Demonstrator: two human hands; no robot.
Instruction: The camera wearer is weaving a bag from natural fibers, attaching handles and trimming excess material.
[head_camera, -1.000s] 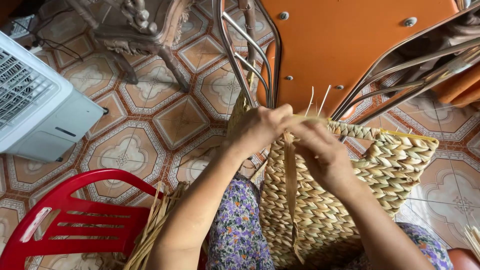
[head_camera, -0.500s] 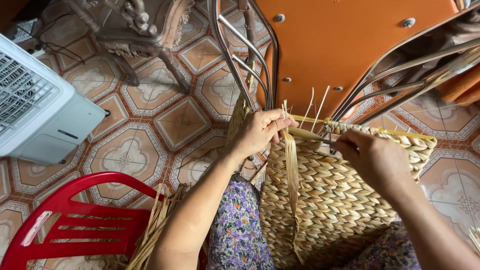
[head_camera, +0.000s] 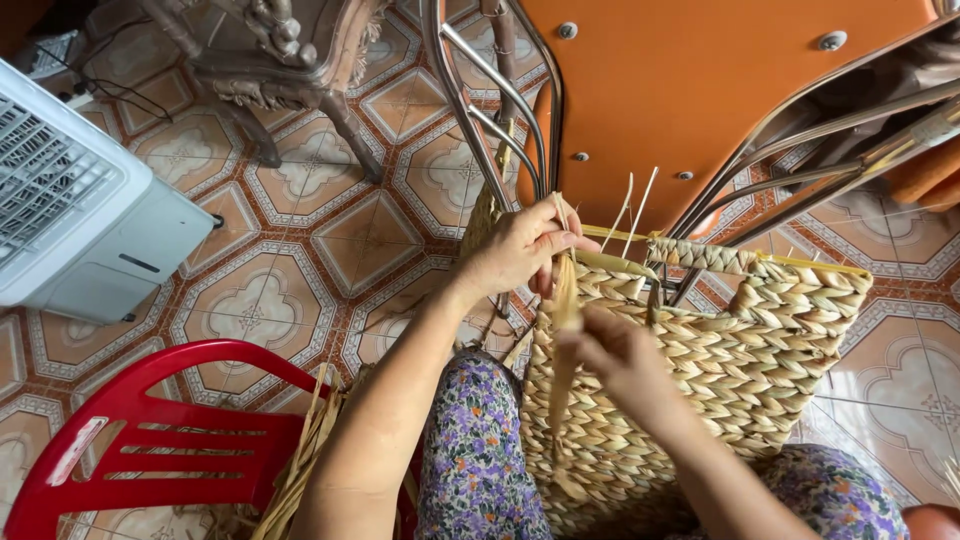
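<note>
Woven basket (head_camera: 730, 350) of pale straw rests on the person's lap, leaning toward the orange table (head_camera: 720, 90); left hand (head_camera: 520, 250) is closed on the rim, pinching the top of a loose straw strand (head_camera: 563, 340); right hand (head_camera: 615, 345) pinches that strand lower down; a red plastic chair (head_camera: 150, 440) stands left, on patterned floor tiles (head_camera: 300, 250).

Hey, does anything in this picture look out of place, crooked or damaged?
Nothing looks damaged or spilled. The woven basket is unfinished: loose straw ends stick up at its rim, and one long strand hangs down its front, pinched by the left hand and right hand. An orange chair lies tipped behind it.
</note>
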